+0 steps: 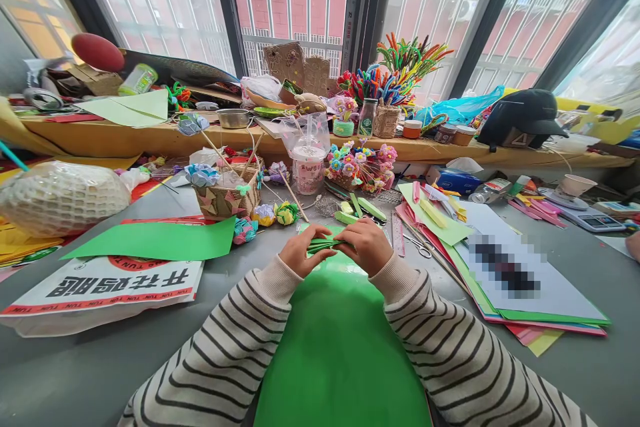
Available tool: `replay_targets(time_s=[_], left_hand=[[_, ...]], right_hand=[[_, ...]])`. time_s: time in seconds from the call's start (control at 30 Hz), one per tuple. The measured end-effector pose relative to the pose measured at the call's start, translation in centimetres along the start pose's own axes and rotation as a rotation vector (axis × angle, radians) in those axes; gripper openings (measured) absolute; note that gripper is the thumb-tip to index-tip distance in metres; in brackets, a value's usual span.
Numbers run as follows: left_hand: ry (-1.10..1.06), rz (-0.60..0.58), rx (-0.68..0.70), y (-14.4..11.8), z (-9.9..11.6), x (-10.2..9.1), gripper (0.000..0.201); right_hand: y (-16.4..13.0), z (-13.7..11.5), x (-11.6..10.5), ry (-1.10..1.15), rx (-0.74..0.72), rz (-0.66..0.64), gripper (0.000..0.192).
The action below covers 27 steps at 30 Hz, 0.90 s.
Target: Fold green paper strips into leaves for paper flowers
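Head view: both hands come together over the grey counter (pixel 75 373), left hand (pixel 304 252) and right hand (pixel 369 247). Each grip is pinching the same folded green paper strips (pixel 324 246), one hand per end, held above the far part of a glossy green sheet (pixel 345 360).

Container-wise, there's a burlap-looking basket (pixel 213 203) left of the hands with blue paper flowers (pixel 193 123) on sticks. Straight behind the hands is a pink-printed cup (pixel 307 177) in a clear bag (can't make out what's in it, sorry), and right of that a bunch of crocheted flowers (pixel 360 160). Up on the ledge (pixel 125 137), a woven pot (pixel 386 121) stands under a big spray of pipe cleaners (pixel 417 63). The blue tissue box (pixel 453 180) has a tissue poking out, and a paper cup (pixel 577 183) sits on a digital scale (pixel 593 219).

As for room, the ruler (pixel 398 237) and scissors (pixel 423 250) are just beside the right hand, then the paper stack (pixel 525 267) crowds that side. On the left, loose green paper (pixel 165 240) overlaps a printed plastic bag (pixel 100 297). Bare counter opens toward both lower corners; the green sheet runs off the bottom edge between the sleeves (pixel 225 340).
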<state>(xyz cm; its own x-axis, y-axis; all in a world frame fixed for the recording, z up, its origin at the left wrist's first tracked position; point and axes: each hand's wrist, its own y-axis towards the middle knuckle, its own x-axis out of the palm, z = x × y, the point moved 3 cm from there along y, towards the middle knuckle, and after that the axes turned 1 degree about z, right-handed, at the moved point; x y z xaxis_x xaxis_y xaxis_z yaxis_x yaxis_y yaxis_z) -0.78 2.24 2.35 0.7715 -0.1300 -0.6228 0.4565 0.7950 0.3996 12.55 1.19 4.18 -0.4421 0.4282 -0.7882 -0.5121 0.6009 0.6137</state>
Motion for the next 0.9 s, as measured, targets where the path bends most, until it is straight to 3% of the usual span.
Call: replay_targets(time_s=[0.23, 0.5, 0.9], left_hand=[[0.271, 0.014, 0.143, -0.2, 0.7, -0.4, 0.02], [0.641, 0.01, 0.12, -0.1, 1.3, 0.2, 0.033], [0.569, 0.02, 0.255, -0.1, 0.5, 0.8, 0.041]], right_hand=[[0.0, -0.1, 0.1, 0.006, -0.018, -0.05, 0.017], [0.0, -0.5, 0.6, -0.023, -0.057, -0.047, 0.02], [0.1, -0.2, 0.9, 0.073, -0.02, -0.126, 0.016]])
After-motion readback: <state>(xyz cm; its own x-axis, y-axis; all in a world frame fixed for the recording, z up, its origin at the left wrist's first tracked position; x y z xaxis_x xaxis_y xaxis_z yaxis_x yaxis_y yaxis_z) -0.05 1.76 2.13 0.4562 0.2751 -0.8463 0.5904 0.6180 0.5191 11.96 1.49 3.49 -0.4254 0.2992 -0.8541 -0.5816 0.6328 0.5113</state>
